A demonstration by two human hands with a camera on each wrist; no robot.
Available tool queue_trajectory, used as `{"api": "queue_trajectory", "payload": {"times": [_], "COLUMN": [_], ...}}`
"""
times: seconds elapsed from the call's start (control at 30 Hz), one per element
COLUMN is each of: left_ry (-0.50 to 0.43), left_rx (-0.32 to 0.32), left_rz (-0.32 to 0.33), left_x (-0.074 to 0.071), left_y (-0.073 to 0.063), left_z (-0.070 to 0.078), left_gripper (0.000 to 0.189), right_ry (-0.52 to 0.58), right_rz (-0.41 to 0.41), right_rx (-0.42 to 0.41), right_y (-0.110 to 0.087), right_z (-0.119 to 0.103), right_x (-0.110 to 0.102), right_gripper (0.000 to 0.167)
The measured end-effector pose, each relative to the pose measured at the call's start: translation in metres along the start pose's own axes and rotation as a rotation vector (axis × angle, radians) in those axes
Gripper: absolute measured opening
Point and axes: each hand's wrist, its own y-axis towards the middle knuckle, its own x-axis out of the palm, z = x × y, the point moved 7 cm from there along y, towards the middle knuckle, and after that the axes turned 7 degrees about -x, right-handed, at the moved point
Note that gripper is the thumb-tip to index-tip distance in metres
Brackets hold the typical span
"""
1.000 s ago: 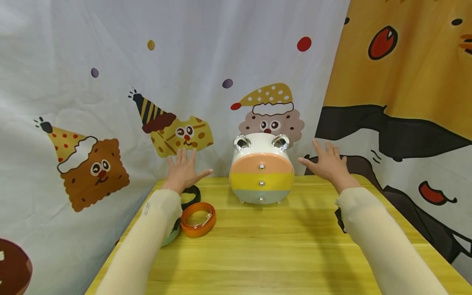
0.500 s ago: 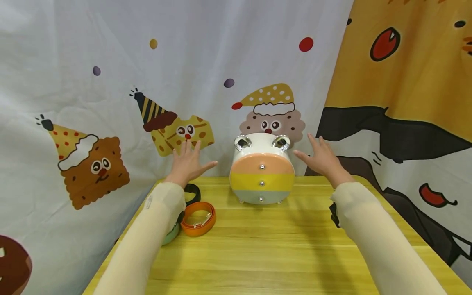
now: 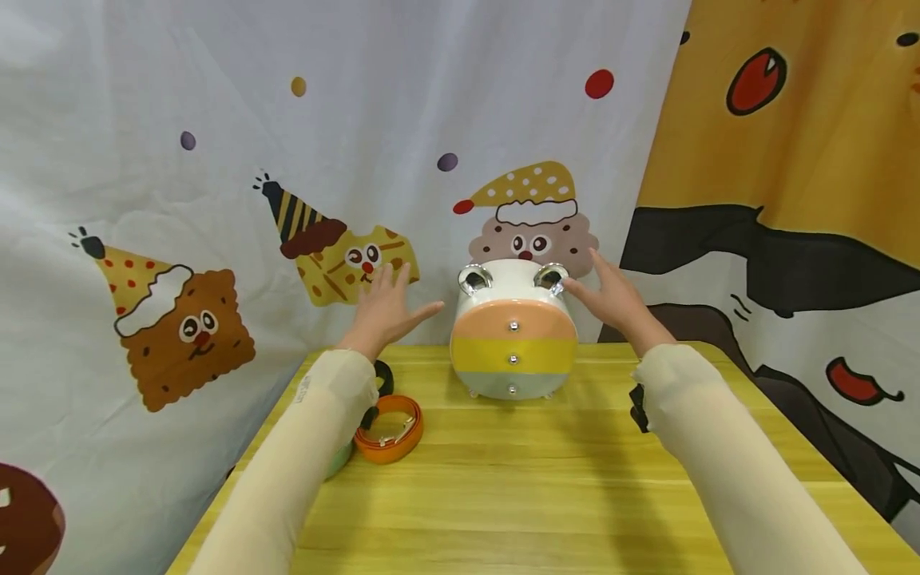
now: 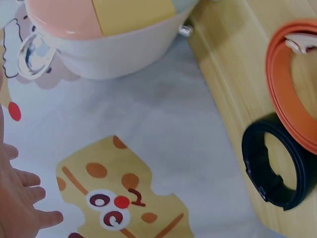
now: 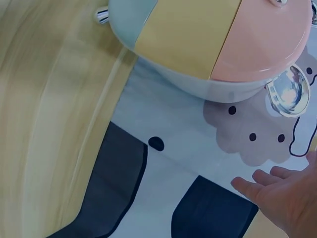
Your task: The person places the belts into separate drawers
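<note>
A small rounded drawer box point(image 3: 513, 351) stands at the back of the table, with a white shell, peach, yellow and grey-green fronts, silver knobs and two silver ear-like rings. To its left my left hand point(image 3: 384, 315) is raised with fingers spread, apart from the box. My right hand point(image 3: 618, 303) is held up on the other side, its thumb overlapping the right ring in the head view. The right wrist view shows a gap between that hand point(image 5: 292, 198) and the silver ring point(image 5: 290, 91). Neither hand holds anything.
Coiled belts lie at the table's left: an orange one point(image 3: 390, 451), a black one point(image 4: 275, 166) and a green one point(image 3: 340, 461) partly hidden by my left sleeve. A printed cloth point(image 3: 359, 120) hangs directly behind the wooden table point(image 3: 489, 495).
Both hands have moved inward, toward the drawer box: the left one to the right, the right one to the left. The box and belts stay where they were.
</note>
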Motion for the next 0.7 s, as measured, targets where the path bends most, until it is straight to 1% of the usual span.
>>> {"api": "queue_trajectory", "payload": {"times": [0.1,0.2,0.37,0.53,0.63,0.7], "left_ry": [-0.052,-0.128,-0.262,-0.362,-0.426,-0.452], "left_rx": [0.000,-0.014,-0.033,-0.047,-0.044,-0.042], "left_rz": [0.004,-0.012,-0.026,-0.023,-0.022,-0.022], "left_x": [0.001,0.003,0.006,0.007,0.008,0.009], "left_y": [0.003,0.005,0.004,0.003,0.002,0.002], "left_z": [0.006,0.011,0.020,0.027,0.032,0.035], "left_gripper": [0.107,0.106,0.102,0.101,0.099,0.097], "right_ry": [0.033,0.067,0.103,0.150,0.180,0.189], "right_rz": [0.004,0.005,0.015,0.010,0.006,0.004], "right_rx": [-0.001,0.007,0.010,0.043,0.058,0.059], "right_y": [0.005,0.009,0.014,0.018,0.020,0.021], "right_z": [-0.002,-0.001,-0.003,-0.004,-0.005,-0.006], "right_x": [0.003,0.006,0.010,0.015,0.019,0.022], "right_gripper": [0.097,0.097,0.094,0.091,0.090,0.089]}}
